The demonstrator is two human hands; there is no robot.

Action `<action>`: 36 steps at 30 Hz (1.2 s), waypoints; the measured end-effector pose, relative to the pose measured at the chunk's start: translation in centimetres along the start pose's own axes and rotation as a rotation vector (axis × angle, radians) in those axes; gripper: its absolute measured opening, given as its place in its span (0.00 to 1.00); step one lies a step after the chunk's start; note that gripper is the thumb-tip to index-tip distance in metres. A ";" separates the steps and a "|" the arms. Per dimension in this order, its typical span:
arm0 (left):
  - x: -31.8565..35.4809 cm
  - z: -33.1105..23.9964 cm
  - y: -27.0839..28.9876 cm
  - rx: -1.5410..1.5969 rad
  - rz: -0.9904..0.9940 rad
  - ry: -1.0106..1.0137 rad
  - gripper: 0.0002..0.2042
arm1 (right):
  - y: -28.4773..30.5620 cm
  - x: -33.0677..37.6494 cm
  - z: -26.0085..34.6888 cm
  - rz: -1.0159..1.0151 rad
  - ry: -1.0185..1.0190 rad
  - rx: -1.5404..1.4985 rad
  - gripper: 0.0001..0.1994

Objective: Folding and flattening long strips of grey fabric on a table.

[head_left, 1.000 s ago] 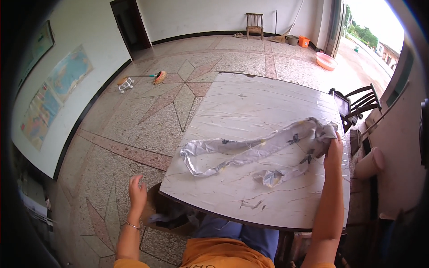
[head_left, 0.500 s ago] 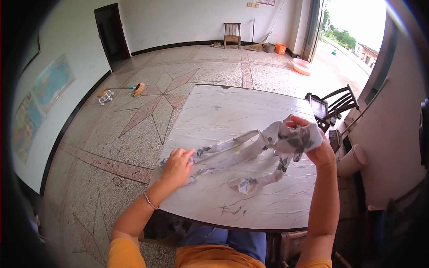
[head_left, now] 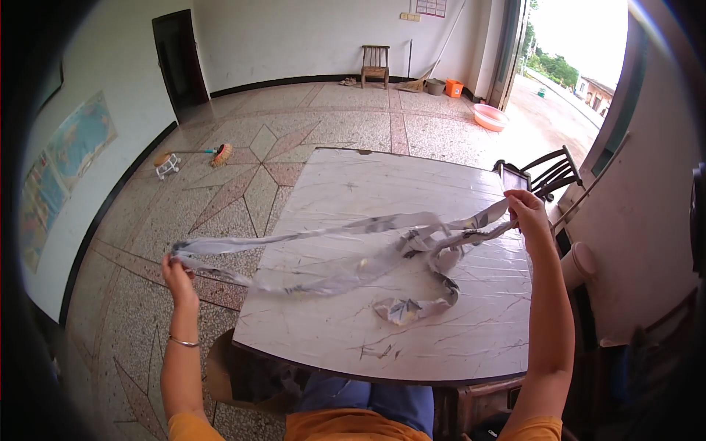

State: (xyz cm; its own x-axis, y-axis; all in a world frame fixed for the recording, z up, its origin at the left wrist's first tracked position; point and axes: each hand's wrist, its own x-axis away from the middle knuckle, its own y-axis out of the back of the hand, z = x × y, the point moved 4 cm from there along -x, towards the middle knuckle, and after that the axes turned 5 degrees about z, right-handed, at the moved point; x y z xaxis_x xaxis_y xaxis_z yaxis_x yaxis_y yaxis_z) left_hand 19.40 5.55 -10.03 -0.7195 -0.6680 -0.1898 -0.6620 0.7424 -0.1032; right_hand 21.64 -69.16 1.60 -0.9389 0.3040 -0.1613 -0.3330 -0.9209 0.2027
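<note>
A thin pale grey cloth (head_left: 346, 279) with a dark leaf print stretches in long narrow strips across the table (head_left: 323, 338). Beyond the table's left edge, my left hand (head_left: 181, 276) pinches the far end of a long loop, lifted off the surface. My right hand (head_left: 526, 211) grips another part of the cloth over the table's right edge, fingers closed and raised. Between them the strips cross in a loose, partly bunched tangle right of the middle. One tail of the cloth lies curled on the table, nearer to me.
A dark wooden chair (head_left: 548, 173) stands against the table's far right corner. Beside the right wall is a pale bin (head_left: 579, 266). On the floor beyond lie a broom (head_left: 221, 154), a pink basin (head_left: 490, 117), an orange bucket (head_left: 454, 88) and a small wooden chair (head_left: 374, 65).
My left hand has moved left past the table edge, drawing the cloth's loop out. My right hand has pulled its part outward and up, so the bunched cloth is now stretched into strips.
</note>
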 end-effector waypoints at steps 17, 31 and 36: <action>8.1 -5.4 -6.5 -0.197 0.405 -0.246 0.10 | -11.2 6.8 -0.5 0.619 0.201 0.899 0.30; 21.0 -4.1 -26.3 -0.615 1.199 -0.828 0.16 | -14.6 16.3 4.0 1.215 0.071 0.593 0.18; 20.8 -4.2 -24.2 -0.704 1.309 -0.796 0.12 | -10.8 12.7 1.6 1.320 -0.357 -0.193 0.16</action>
State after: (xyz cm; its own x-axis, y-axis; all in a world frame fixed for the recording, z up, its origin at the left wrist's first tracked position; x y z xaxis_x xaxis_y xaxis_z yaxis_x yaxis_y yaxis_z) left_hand 19.61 -26.52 -7.34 -0.6907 0.6882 -0.2220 0.1361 0.4252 0.8948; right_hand 13.19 -54.94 -1.10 -0.5270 -0.7937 0.3039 0.8024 -0.5825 -0.1299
